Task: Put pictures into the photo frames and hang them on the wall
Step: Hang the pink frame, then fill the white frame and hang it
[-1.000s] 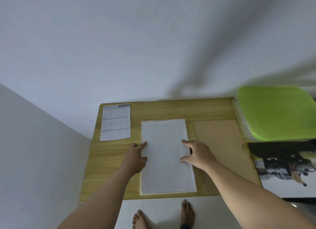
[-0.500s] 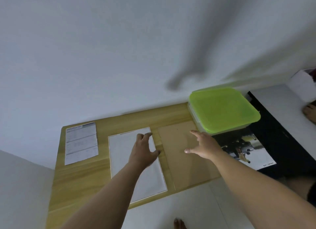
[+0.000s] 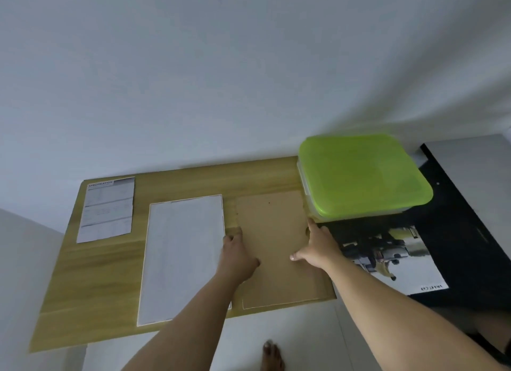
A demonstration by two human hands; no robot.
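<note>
Nearest, toward the front edge of the table (image 3: 91,301), both hands bracket the brown backing board (image 3: 272,226), probably to lift it. The left hand (image 3: 237,257) sits at its left edge, fingers bent, hold unclear. The right hand (image 3: 318,246) lies spread at its right edge, thumb and forefinger straight, clasping nothing. The white frame (image 3: 179,254) lies just left. The picture (image 3: 387,254) waits beyond the right edge, and a green-lidded box (image 3: 359,177) fills the far right corner.

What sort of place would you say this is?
Probably a room in a home, not a workshop: a wooden table stands against a plain white wall, a bare foot shows on the pale floor, and a green-lidded box sits at the table's right end.
</note>
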